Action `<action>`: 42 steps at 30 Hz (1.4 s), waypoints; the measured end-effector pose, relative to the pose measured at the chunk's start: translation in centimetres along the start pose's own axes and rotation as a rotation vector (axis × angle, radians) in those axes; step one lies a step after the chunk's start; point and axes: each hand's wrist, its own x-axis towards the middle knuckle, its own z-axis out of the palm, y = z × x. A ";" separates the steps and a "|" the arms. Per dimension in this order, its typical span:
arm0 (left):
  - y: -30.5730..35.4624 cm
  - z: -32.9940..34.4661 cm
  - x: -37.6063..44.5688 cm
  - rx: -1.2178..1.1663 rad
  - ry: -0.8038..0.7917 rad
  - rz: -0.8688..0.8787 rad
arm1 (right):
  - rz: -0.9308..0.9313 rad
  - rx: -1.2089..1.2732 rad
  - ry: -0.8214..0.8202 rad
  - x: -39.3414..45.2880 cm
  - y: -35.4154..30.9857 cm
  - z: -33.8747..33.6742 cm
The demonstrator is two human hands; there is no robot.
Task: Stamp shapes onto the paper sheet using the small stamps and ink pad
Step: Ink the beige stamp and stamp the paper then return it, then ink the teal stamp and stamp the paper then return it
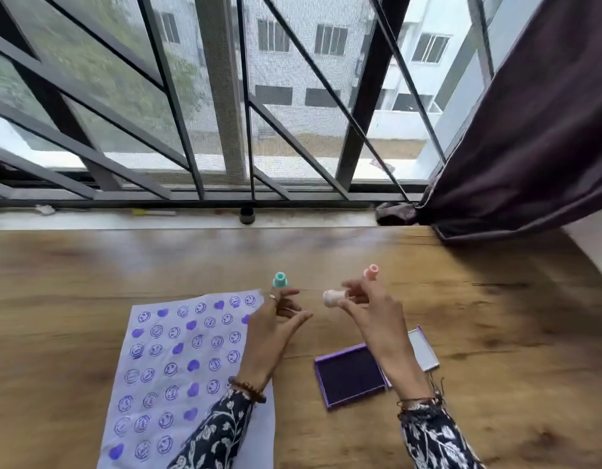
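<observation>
A white paper sheet [177, 377] lies on the wooden table at the lower left, covered with several purple smiley and heart prints. An open purple ink pad [350, 375] sits to its right, its lid [423, 350] folded back. My right hand [370, 313] holds a pale pink stamp [333, 297] sideways above the table, beyond the pad. A second pink stamp [371, 271] stands upright just behind that hand. My left hand [275, 324] hovers over the sheet's right edge with fingers apart, holding nothing. A teal stamp [280, 279] stands upright just beyond its fingertips.
The wooden table [496, 333] runs back to a window sill [191, 220] under a barred, screened window. A small black object [247, 214] and a yellow-tipped item [150, 212] rest on the sill. A dark purple curtain [529, 147] hangs over the table's far right corner.
</observation>
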 end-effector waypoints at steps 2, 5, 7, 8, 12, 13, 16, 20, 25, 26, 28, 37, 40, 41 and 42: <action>-0.5 -0.5 1.3 0.119 0.206 0.018 | -0.080 -0.128 0.109 1.9 -0.1 0.0; -1.7 -1.3 3.5 0.393 0.251 0.091 | -0.130 -0.246 0.119 4.0 0.1 0.7; -2.2 -1.3 4.8 0.580 0.151 0.099 | -0.127 -0.337 0.046 4.7 0.7 1.3; -2.3 -1.2 5.2 0.635 0.111 0.079 | -0.123 -0.371 0.018 4.7 0.9 1.5; -2.1 -1.0 4.9 0.607 0.083 0.064 | -0.148 -0.359 0.105 3.2 0.9 1.7; -1.9 -1.0 4.5 0.579 0.080 0.084 | -0.172 -0.315 0.148 2.5 0.5 1.6; -0.8 -0.9 2.5 0.502 0.041 0.163 | -0.179 -0.076 0.074 0.2 -1.0 1.6; 0.5 -0.3 -1.0 0.442 -0.022 0.255 | -0.112 0.097 -0.153 -2.8 -2.0 1.8; 2.4 -1.3 -4.6 0.138 -0.086 0.213 | -0.056 0.190 -0.107 -5.9 -1.6 0.6; 2.8 -1.5 -5.3 0.043 -0.079 0.153 | -0.018 0.265 -0.111 -6.5 -1.5 0.3; 3.3 -1.6 -6.4 -0.118 -0.053 0.057 | 0.053 0.441 -0.137 -7.9 -1.6 -0.2; 4.2 -1.1 -9.2 -0.050 -0.078 0.230 | 0.475 1.142 0.050 -11.0 -2.5 -0.6; 3.5 -1.1 -9.1 -0.009 -0.057 0.208 | 0.590 1.474 -0.038 -11.8 -2.2 -2.0; 3.2 -1.0 -8.9 -0.001 -0.051 0.184 | 0.596 1.504 -0.086 -12.0 -2.0 -2.5; 2.8 -0.9 -8.7 0.013 -0.052 0.162 | 0.592 1.500 -0.124 -12.1 -1.7 -2.9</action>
